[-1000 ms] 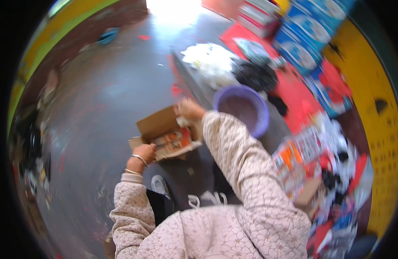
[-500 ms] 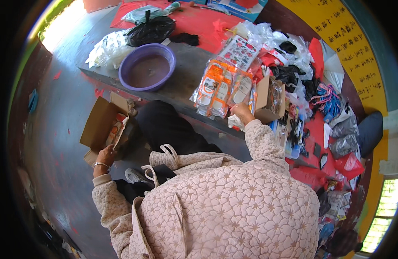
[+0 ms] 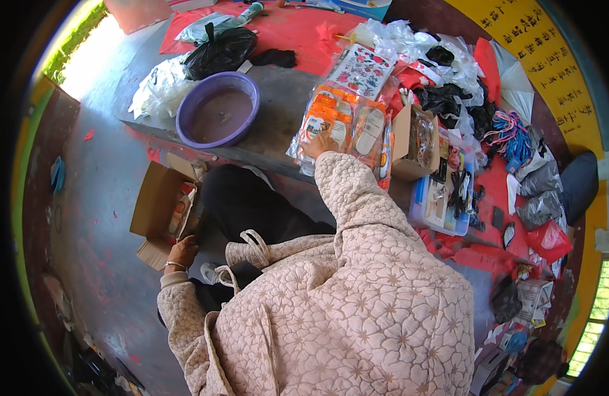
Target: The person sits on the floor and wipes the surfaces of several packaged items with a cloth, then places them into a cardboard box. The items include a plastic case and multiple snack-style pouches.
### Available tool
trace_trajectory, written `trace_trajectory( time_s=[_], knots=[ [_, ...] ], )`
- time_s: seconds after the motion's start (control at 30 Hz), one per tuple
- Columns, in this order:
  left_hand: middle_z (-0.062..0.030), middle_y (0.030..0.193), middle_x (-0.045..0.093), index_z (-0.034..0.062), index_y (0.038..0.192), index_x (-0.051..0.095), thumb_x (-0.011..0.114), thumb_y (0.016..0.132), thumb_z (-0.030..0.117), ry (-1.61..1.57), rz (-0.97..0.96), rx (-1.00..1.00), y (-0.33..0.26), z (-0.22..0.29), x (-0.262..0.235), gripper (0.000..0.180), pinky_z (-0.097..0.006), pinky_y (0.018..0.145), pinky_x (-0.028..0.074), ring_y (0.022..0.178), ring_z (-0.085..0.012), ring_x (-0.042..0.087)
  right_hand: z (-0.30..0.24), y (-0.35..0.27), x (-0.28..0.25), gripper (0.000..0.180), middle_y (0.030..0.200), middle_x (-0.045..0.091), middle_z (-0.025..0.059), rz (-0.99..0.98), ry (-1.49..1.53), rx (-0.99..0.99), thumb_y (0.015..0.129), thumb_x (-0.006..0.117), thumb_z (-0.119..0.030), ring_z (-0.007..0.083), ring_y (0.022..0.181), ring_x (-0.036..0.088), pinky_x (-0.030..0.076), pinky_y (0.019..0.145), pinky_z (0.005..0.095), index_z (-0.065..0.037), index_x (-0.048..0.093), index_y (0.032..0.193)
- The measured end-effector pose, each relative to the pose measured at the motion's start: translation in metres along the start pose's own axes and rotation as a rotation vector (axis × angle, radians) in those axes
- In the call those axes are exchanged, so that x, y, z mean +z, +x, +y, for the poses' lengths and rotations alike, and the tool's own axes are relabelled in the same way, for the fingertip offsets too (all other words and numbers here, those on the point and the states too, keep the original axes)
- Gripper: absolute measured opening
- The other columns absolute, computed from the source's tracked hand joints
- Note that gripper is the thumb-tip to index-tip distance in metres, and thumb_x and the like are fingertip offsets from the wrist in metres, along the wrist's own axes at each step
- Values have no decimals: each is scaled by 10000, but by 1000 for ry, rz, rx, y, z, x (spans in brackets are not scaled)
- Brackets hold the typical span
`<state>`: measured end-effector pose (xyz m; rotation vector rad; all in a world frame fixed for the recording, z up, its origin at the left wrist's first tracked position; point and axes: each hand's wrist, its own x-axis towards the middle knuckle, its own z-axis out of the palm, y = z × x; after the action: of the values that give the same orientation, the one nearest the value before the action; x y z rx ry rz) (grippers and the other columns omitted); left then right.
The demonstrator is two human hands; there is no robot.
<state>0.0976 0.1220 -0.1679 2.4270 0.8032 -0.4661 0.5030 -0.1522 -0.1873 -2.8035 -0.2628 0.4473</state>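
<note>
My left hand (image 3: 181, 253) closes on the near edge of an open cardboard box (image 3: 149, 198) on the floor. A few orange-and-white packets (image 3: 182, 208) lie inside that box. On the low grey ledge, my right hand (image 3: 320, 143) reaches onto a stack of flat orange-and-white plastic packets (image 3: 337, 119), its fingers stretched over their left part. Whether it pinches any packet is hard to see. A clear-wrapped sheet with a red flower pattern (image 3: 362, 72) lies just beyond the stack.
A purple basin (image 3: 219, 109) of murky water stands left on the ledge, beside white (image 3: 159, 89) and black plastic bags (image 3: 220, 51). Right of the packets are a filled cardboard box (image 3: 405, 142), a clear plastic bin (image 3: 443, 204) and coiled cords (image 3: 509, 138) on red cloth.
My right hand has moved left from the packets' right edge onto the stack. The white crumpled piece by it no longer shows there. My left hand stays at the box.
</note>
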Motion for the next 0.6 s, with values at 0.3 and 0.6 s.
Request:
trace_trajectory(
  time_s=[0.3, 0.6],
  knots=[
    [-155, 1038, 624, 99, 1175, 533, 601, 769, 226, 48, 6, -12, -9, 17, -10, 431, -377, 857, 469, 985, -302, 589, 8, 10, -13, 592, 1113, 579, 214, -101, 226, 67, 685, 657, -374, 302, 1087, 539, 424, 908, 364, 22, 558, 1113],
    [-160, 1073, 607, 100, 1175, 534, 597, 788, 250, 81, -65, -74, -21, 10, -9, 420, -391, 875, 456, 1009, -319, 571, 77, 36, 11, 636, 1107, 572, 227, -32, 444, 165, 727, 576, -500, 317, 1059, 546, 421, 897, 389, 9, 562, 1108]
  ],
)
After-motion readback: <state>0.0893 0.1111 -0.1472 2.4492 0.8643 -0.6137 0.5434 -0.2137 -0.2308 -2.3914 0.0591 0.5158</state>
